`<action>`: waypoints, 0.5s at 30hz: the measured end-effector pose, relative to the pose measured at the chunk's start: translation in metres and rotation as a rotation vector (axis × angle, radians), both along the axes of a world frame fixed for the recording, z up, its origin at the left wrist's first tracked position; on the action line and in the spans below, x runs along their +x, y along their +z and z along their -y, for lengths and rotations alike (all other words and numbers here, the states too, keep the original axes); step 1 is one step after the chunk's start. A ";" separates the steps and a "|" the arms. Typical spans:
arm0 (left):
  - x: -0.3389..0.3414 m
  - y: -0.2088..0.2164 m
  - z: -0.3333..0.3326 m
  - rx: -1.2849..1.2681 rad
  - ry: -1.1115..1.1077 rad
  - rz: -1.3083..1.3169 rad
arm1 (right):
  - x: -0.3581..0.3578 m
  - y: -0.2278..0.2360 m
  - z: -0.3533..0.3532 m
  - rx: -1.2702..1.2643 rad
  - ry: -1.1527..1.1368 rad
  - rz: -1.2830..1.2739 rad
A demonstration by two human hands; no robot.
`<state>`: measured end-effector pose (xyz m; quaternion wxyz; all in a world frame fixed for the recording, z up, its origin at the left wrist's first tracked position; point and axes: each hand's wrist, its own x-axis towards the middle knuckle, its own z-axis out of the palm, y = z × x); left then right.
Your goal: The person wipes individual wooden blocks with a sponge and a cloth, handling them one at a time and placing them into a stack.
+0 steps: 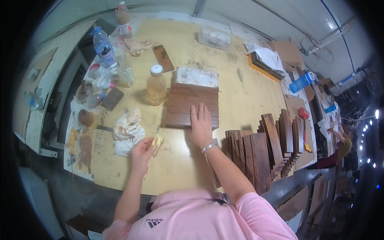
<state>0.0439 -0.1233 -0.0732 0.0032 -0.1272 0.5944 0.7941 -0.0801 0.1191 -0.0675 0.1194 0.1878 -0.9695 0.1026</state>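
Note:
My right hand (pixel 201 128) lies flat, fingers stretched forward, on the near part of a block of brown wooden boards (pixel 188 100). The boards sit side by side on the table, against a white-wrapped block (pixel 197 77) at their far end. To the left, my left hand (pixel 143 152) pinches a small yellow-handled tool (pixel 158 141). Its thin grey tip points away from me, just short of the boards' near left corner; its exact kind is unclear. A crumpled white cloth (pixel 129 130) rests left of that hand.
A capped bottle of amber liquid (pixel 156 86) stands left of the boards. More bottles (pixel 103 44) and rags crowd the table's left side. Dark wooden boards (pixel 256 160) are stacked at the right front edge. Behind them lies a blue bottle (pixel 302 83). Another person (pixel 342 146) is at far right.

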 end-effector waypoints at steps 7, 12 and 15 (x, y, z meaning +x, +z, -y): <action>-0.048 -0.033 0.059 0.137 0.356 -0.120 | 0.010 0.013 0.006 -0.076 -0.006 0.037; -0.046 -0.044 0.067 0.130 0.334 -0.152 | 0.016 0.030 0.007 -0.103 0.013 0.169; -0.047 -0.045 0.070 0.140 0.313 -0.125 | 0.011 0.026 0.009 -0.083 0.048 0.045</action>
